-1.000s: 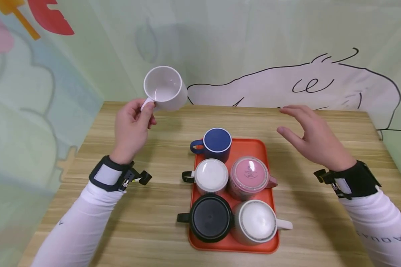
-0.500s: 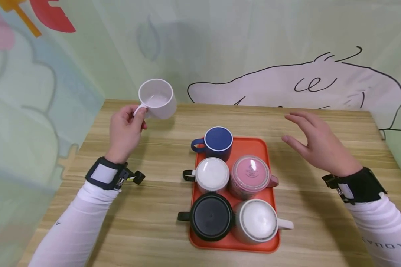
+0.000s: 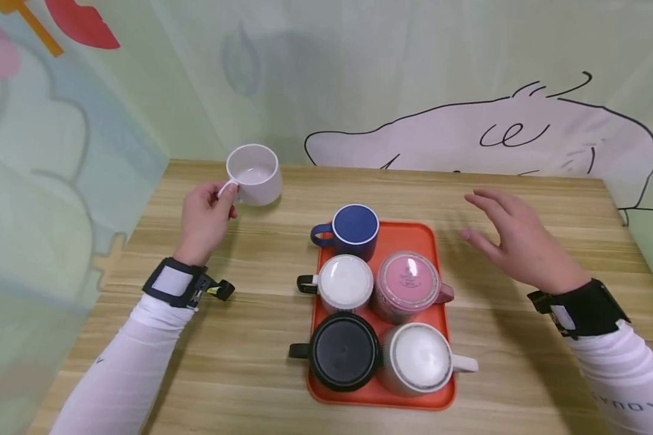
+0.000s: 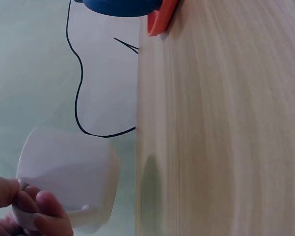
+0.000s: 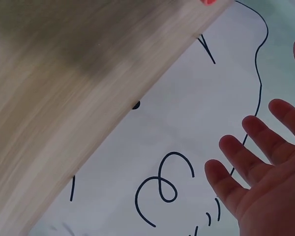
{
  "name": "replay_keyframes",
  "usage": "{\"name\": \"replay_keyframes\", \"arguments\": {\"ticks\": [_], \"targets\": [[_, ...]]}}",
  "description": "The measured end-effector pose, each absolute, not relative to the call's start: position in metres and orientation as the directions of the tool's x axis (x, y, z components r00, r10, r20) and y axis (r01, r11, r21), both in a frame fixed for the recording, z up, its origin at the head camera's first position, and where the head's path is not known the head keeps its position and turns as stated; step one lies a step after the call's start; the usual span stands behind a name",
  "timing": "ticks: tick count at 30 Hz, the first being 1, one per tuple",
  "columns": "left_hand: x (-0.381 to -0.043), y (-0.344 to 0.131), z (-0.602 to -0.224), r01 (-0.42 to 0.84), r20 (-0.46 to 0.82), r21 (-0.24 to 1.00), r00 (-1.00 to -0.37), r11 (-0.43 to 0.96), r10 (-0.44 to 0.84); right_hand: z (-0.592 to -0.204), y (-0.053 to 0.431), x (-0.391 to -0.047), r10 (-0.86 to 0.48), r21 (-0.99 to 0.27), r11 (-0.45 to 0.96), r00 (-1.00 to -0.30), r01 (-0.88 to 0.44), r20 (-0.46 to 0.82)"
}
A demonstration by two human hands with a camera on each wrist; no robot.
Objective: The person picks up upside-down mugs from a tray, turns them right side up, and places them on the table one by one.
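Note:
My left hand (image 3: 204, 220) pinches the handle of a white mug (image 3: 258, 184) near the table's back left. Its mouth faces up, tilted slightly. A gap shows between the mug's base and the tabletop in the left wrist view, where the fingers (image 4: 50, 216) grip the handle. On an orange-red tray (image 3: 405, 238) stand a blue mug (image 3: 355, 232), a white mug with a black handle (image 3: 345, 283), a pink mug (image 3: 408, 284), a black mug (image 3: 344, 351) and a cream mug (image 3: 420, 359). They appear upside down. My right hand (image 3: 522, 238), fingers extended, hovers right of the tray, touching nothing.
The wooden table (image 3: 239, 350) ends at the back against a pale green wall cloth (image 3: 392, 66) with a line-drawn figure. Another printed cloth (image 3: 38, 199) borders the left side. Mug handles stick out past both sides of the tray.
My left hand has lowered the white mug toward the tabletop and slightly left. My right hand has drifted a little right and nearer to me. The mugs on the tray stay put.

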State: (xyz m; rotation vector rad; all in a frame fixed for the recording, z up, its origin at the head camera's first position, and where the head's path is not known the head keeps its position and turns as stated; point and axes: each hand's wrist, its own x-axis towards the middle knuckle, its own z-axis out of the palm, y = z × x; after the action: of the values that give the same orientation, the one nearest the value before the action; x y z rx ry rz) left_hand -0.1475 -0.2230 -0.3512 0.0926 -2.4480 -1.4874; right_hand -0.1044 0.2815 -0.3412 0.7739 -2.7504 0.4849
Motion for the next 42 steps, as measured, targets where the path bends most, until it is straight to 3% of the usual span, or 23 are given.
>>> {"name": "replay_keyframes", "arguments": {"ticks": [15, 42], "targets": [[-0.15, -0.228, -0.372, 0.033, 0.138, 0.88, -0.972, 0.475, -0.189, -0.355, 0.289, -0.098, -0.446, -0.245, 0.83, -0.86, -0.501, 0.249], [-0.153, -0.229, -0.387, -0.008, 0.077, 0.901, -0.981, 0.435, -0.179, -0.364, 0.293, -0.091, -0.432, -0.254, 0.838, -0.871, -0.484, 0.235]]}}
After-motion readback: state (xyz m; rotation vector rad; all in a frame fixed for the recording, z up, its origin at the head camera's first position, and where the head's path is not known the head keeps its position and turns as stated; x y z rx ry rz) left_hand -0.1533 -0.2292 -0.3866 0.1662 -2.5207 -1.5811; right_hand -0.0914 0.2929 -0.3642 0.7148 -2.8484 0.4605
